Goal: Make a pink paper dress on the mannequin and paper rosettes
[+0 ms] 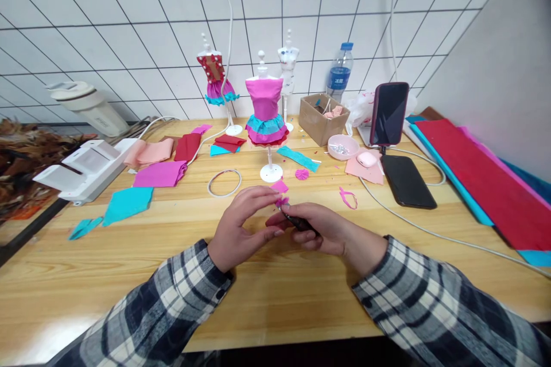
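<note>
My left hand (245, 223) pinches a small ruffled piece of magenta crepe paper (282, 202) in its fingertips. A small black-handled tool (301, 222) is gripped in my right hand (321, 229); its metal tip meets the magenta piece, and its exact kind is hard to make out. Just beyond my fingers lie a magenta scrap (279, 186) and a round pleated magenta rosette (302, 174). Behind them stands a white mini dress form (271, 172) wearing a magenta dress (266, 100) with a turquoise, magenta and red ruffled skirt.
Two more dress forms (233, 129) (288, 63) stand by the tiled wall. At back right are a cardboard box (321, 126), a water bottle (340, 71), a pink bowl (343, 147) and two phones (390, 114) (408, 180). Folded crepe paper (160, 174) lies left; red sheets (482, 178) lie right.
</note>
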Available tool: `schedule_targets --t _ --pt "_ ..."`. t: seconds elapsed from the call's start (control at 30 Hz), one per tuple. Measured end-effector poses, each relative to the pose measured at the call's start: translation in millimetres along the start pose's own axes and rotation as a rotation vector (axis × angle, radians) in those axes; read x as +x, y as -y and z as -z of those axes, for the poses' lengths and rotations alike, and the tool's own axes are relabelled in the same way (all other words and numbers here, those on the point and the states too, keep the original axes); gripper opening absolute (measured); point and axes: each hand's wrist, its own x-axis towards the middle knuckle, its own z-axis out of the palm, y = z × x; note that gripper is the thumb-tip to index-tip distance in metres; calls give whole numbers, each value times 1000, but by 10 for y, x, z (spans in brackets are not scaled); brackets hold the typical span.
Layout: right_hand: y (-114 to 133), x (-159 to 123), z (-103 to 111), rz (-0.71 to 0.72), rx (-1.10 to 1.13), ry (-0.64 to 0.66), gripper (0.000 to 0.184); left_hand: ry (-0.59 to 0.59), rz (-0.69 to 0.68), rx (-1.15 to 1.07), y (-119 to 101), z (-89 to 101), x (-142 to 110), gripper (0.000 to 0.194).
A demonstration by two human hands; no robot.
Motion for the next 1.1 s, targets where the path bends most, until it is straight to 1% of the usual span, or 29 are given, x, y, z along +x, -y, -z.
schedule_targets --t 0.07,0.13,0.17,0.23,0.27,0.33,0.37,0.43,0.5,0.73,0.83,0.9,0.97,1.03,1.1 --pt "13 7 28 -22 84 38 36 -5 -116 107 -15 28 -3 35" --pt "33 11 51 -24 153 58 47 -39 -208 213 -20 55 -6 24" --pt "43 8 56 -29 167 64 51 -58 -247 265 -19 67 -7 22" --pt "59 -11 47 -41 144 71 50 -82 -303 350 -8 85 -8 24" --pt "63 -27 34 -42 112 69 44 -92 -317 381 0 90 -7 25" --pt "62 -61 -1 -8 34 46 27 -112 -322 419 17 95 -7 24" --pt "56 -75 -18 23 -5 28 24 -128 -320 429 25 96 -8 24" --pt "37 -89 -41 80 -66 -5 33 -149 -327 439 37 96 -14 26" --pt "12 -85 -47 106 -95 -12 41 -151 -342 443 38 96 -24 28" --pt "-17 -53 -51 156 -158 25 58 -160 -399 468 -22 84 -24 26" --pt "-10 -45 -69 190 -212 -57 64 -155 -378 465 -22 85 -19 30" --pt "-16 -32 -72 224 -237 -129 65 -150 -343 469 -9 90 -19 35" --pt "-25 -15 -66 260 -253 -174 63 -143 -317 470 5 94 -20 37" --pt "-28 -7 -58 277 -234 -203 57 -142 -314 473 11 96 -19 37" --pt "-18 -14 -55 273 -152 -201 47 -149 -326 493 13 95 -17 36"
